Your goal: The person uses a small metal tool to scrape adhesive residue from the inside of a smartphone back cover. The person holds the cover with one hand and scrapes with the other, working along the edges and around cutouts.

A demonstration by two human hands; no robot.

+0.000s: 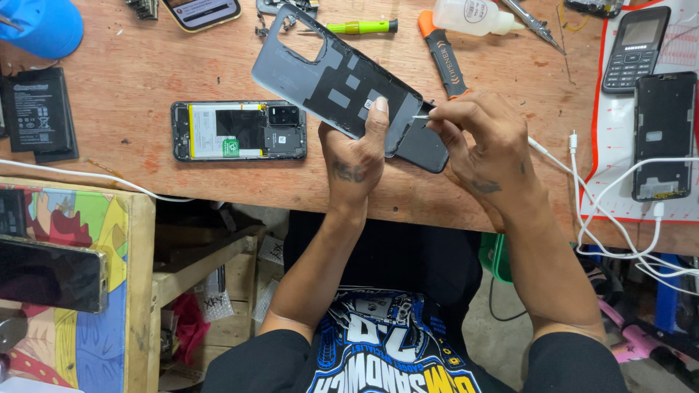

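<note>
L hand (354, 156) grips phone back cover (328, 76), inner side up, tilted over bench edge, thumb on top. R hand (484, 142) pinches thin metal tool (421, 116), tip at cover's lower end. Opened phone (239, 130) flat on wooden bench (131, 73), left of cover. Orange-handled tool (443, 54) just behind.

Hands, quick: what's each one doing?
Left hand: holding the grey phone back cover.
Right hand: closed, pinching thin metal tweezers at the cover.

Grey phone back cover (342, 84) between left hand (357, 156) and right hand (484, 142)
</note>
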